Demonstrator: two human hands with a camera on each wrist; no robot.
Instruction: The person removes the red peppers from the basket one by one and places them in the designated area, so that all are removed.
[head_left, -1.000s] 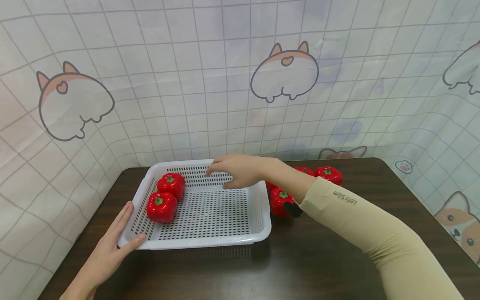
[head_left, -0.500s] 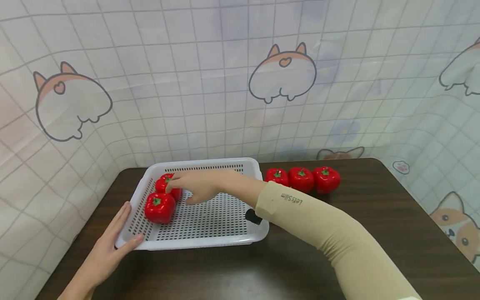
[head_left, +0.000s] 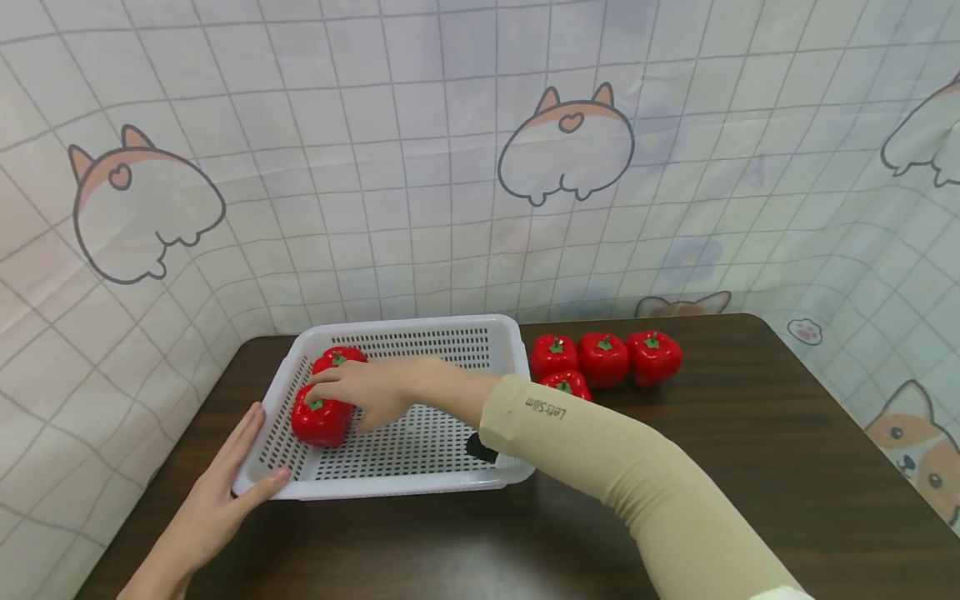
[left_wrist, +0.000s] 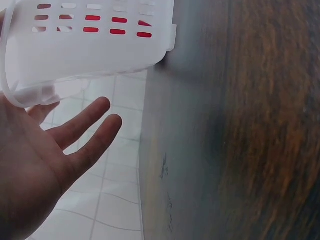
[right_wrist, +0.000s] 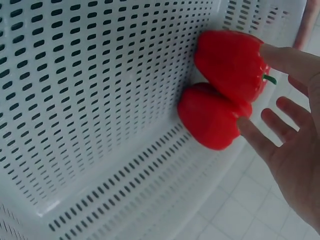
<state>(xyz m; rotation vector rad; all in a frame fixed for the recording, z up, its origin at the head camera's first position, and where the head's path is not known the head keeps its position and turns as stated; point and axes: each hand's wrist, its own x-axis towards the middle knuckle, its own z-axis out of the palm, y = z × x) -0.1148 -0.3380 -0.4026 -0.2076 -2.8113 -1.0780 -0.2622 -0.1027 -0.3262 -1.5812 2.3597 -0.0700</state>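
A white perforated plastic basket (head_left: 397, 485) stands on the table with two red bell peppers near its left end. My left hand (head_left: 221, 492) rests at the basket's front-left corner, thumb over the rim; in the left wrist view its fingers (left_wrist: 92, 142) stretch out straight past the outer wall. Over the front bell pepper (head_left: 321, 427) is my right hand (head_left: 382, 392), partly covering the rear bell pepper (head_left: 339, 357). The right wrist view has the right thumb (right_wrist: 287, 60) at the front pepper's top near its green stem, the other fingers spread loosely.
Several more red bell peppers (head_left: 603, 360) are grouped on the dark wooden table (head_left: 750, 433), just right of the basket. A white gridded cloth (head_left: 420, 183) with cartoon corgis hangs behind the table and along its sides. My right forearm crosses the basket's right rim.
My right hand has swept left across the basket from its back middle, then come forward from the rear bell pepper to the front one. The left hand stays at the corner.
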